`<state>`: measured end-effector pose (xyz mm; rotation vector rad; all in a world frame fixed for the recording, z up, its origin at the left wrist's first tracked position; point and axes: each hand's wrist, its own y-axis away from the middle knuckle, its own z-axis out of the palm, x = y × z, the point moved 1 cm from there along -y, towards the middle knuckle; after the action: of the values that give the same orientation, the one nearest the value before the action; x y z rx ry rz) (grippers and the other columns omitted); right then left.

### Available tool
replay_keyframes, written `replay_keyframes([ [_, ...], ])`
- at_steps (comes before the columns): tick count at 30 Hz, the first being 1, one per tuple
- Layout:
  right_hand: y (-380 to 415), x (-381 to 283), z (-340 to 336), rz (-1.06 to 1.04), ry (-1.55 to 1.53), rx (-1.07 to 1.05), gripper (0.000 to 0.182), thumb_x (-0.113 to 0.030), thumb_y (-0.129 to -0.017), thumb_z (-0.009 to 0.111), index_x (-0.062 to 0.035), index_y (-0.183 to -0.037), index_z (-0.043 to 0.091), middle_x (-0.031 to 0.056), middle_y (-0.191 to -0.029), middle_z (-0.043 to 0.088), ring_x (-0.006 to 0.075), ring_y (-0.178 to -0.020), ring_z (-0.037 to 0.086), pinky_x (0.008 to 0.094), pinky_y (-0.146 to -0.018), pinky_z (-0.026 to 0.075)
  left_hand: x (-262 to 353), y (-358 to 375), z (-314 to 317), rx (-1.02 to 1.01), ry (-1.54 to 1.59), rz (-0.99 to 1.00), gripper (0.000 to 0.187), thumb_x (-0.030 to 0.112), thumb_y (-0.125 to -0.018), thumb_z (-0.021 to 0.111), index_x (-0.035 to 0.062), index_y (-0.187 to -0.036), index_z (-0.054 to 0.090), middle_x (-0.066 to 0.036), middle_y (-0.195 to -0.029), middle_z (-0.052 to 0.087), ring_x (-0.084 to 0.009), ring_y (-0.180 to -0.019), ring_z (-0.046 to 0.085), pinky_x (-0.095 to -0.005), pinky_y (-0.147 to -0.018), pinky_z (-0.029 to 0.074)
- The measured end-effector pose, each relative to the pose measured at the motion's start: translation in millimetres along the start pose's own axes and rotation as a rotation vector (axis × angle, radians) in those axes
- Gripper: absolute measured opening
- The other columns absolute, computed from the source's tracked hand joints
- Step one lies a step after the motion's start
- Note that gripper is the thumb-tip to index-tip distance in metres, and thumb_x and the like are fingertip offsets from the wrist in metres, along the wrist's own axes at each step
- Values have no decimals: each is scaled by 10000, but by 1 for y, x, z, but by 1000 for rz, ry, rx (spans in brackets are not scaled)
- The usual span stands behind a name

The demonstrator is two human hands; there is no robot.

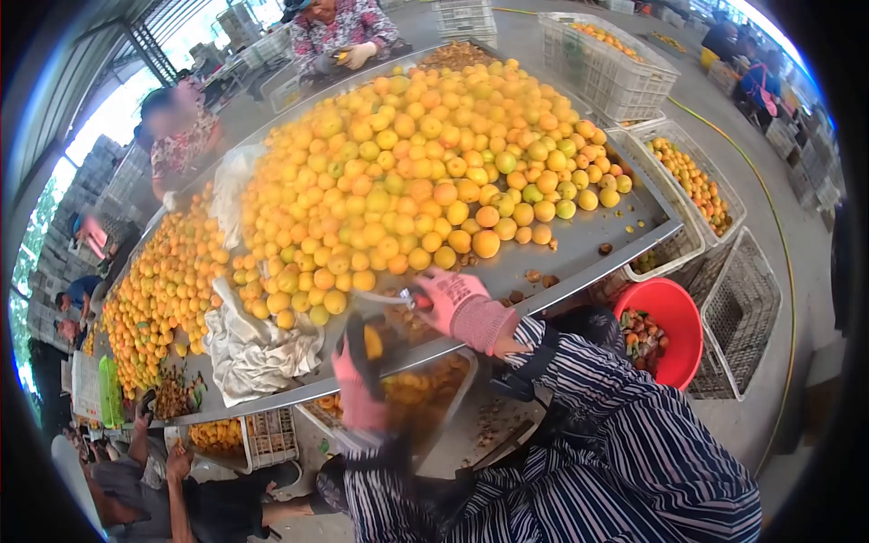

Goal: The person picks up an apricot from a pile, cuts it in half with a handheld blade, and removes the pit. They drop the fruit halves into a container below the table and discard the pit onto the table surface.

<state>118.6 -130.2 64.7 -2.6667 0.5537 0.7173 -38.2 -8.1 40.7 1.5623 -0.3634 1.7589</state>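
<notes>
My left hand [358,378], in a pink glove with a dark palm, is closed around a piece of yellow-orange fruit [373,342] near the table's edge. Motion blurs its fingers. In my right hand [453,303], also gloved in pink, is a small hand tool [419,300] with a red and black handle; a thin pale part seems to point left from it, but blur hides its shape. Just beyond both hands lies a big heap of round yellow-orange fruit [389,181] on the metal table [588,237].
A crumpled white cloth [258,348] lies left of my hands. Below the table edge stands a crate [453,398] of fruit pieces. To the right are a red bucket [674,317] with scraps and a plastic crate [747,308]. Other people [339,41] work around the table.
</notes>
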Motion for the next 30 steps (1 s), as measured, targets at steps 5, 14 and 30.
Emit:
replay_keyframes([
  [5, -7, 62, -31, 417, 371, -66, 293, -270, -876, 503, -133, -1135, 531, 172, -1037, 536, 272, -813, 638, 361, -705, 496, -49, 61, -58, -223, -570, 359, 374, 319, -918, 492, -18, -1056, 577, -139, -851, 626, -205, -693, 622, -313, -601, 536],
  [14, -12, 96, -26, 479, 415, -131, 785, -247, -682, 726, -60, -1325, 315, 186, -1232, 451, 303, -961, 603, 390, -747, 506, -97, 80, -72, 159, -571, -80, 307, 221, -862, 618, 6, -1081, 599, -82, -909, 643, -168, -845, 632, -262, -742, 505],
  [30, 104, -43, -43, 158, -373, -255, 558, -163, -713, 719, -8, -1183, 462, 157, -1074, 583, 286, -1008, 571, 348, -864, 459, -12, 157, 17, -177, 772, 3, 410, 224, -893, 510, 99, -1277, 437, -108, -1173, 566, -262, -1004, 598, -463, -854, 494],
])
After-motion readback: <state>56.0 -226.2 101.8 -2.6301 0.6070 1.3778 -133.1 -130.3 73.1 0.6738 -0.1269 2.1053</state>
